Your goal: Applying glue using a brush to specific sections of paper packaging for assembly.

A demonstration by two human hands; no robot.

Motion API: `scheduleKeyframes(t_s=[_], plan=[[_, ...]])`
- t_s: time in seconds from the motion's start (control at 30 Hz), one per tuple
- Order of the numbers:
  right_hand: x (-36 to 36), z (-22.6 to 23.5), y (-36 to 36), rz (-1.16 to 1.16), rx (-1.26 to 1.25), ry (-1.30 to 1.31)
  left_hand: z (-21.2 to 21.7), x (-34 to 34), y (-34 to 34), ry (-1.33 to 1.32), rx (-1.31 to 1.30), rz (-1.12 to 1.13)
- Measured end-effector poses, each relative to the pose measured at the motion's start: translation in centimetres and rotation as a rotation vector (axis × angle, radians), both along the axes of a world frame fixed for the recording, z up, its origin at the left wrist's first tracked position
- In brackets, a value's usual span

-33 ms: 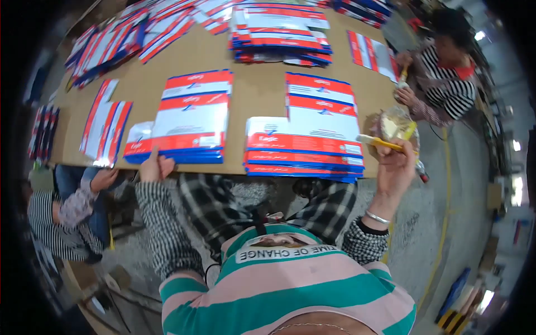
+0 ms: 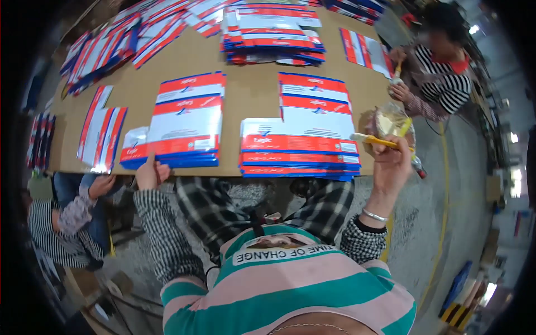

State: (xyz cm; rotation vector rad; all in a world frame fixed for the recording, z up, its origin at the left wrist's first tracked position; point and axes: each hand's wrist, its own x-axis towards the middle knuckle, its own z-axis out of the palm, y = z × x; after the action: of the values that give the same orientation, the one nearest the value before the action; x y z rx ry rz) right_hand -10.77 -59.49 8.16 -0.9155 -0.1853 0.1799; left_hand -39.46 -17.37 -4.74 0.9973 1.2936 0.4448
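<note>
On the surface point(image 2: 251, 95) before you, one carton stack point(image 2: 184, 123) lies at eleven o'clock, your left hand point(image 2: 151, 172) at its near edge; a second stack point(image 2: 318, 120) lies at one. Behind and between them, a pile point(image 2: 273, 30) sits at twelve. A loose carton point(image 2: 100, 134) lies at ten, a heap point(image 2: 100, 56) beyond it. At two, your right hand point(image 2: 391, 162) has the brush point(image 2: 385, 142) before a plastic bag point(image 2: 391, 118), with a co-worker point(image 2: 441, 84) farther out; another person point(image 2: 64, 223) is at nine.
</note>
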Motion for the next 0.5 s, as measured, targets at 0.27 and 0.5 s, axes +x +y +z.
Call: scheduleKeyframes(t_s=[0.27,0.5], plan=[[0.6,-0.8,-0.5,-0.001,0.039,0.02,5.0,12.0,-13.7,-0.006,0.734,-0.962],[1.2,-4.2,-1.0,0.037,0.042,0.187,4.8,19.4,-15.5,0.432,0.877,-1.461]])
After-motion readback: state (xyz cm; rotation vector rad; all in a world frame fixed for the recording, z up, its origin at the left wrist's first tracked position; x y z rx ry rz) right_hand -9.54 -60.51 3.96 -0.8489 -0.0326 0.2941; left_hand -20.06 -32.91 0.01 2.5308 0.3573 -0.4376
